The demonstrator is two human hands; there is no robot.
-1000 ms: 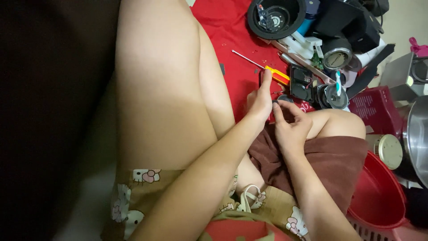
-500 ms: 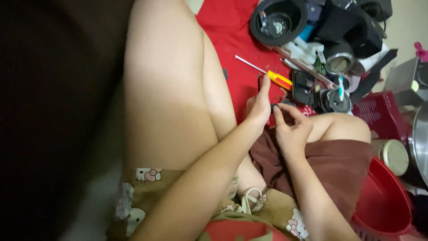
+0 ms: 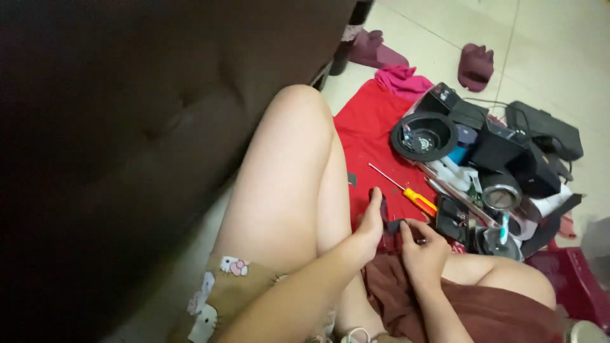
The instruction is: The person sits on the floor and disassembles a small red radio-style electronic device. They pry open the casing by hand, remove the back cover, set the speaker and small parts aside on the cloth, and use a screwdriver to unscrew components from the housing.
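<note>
While the left hand (image 3: 367,232) is gripping a small dark part (image 3: 383,219) over the red cloth (image 3: 368,136), the right hand (image 3: 422,251) is pinching its other end, maybe loosening something, needing slow, careful fingers next.

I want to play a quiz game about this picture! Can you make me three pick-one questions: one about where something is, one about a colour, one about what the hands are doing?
1. Where does the screwdriver lie?
A on the red cloth
B on the sofa
C in a bucket

2. What colour is its handle?
A green
B orange and yellow
C white

3. What are the left hand and right hand doing?
A resting flat on the floor
B waving
C holding a small dark part between them

Answers: 1 A, it rests on the cloth; 2 B, the handle shows it; 3 C, both hands grip the part.
</note>
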